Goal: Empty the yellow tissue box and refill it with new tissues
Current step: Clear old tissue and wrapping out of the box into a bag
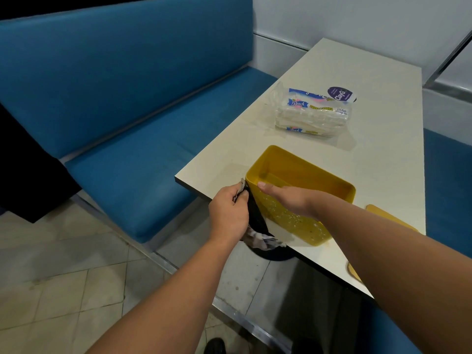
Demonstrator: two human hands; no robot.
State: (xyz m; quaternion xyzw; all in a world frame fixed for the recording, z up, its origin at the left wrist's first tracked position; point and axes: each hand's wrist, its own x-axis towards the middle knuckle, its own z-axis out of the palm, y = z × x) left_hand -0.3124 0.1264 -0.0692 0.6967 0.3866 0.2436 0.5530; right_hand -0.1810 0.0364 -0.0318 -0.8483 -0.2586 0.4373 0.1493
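Head view, looking down: yellow tissue box (304,192) open-topped and bare inside, tipped toward the near-left table edge, at about 12 o'clock of the two hands. Gripped at its near rim by the right hand (286,199), thumb hooked over the wall into the box, fingers curled on the outer side. Just beside the box's left corner, at 9 o'clock of it, the left hand (228,213), closed round a crumpled wad of used tissue (240,191) and seemingly the rim of a black bag (256,213). Hung below the table edge at 6 o'clock of that hand, the bag's mouth, with more crumpled tissues (263,241) inside. Farther out at 12 o'clock of the box, well apart, a clear pack of new tissues (313,113) flat on the white table (383,154), a purple round sticker (341,94) just behind it. At 4 o'clock of the box, a flat yellow lid (390,217) partly hidden by the right forearm. Beyond the table at 9 to 11 o'clock, a blue bench seat (122,103); below, grey floor tiles (51,264).
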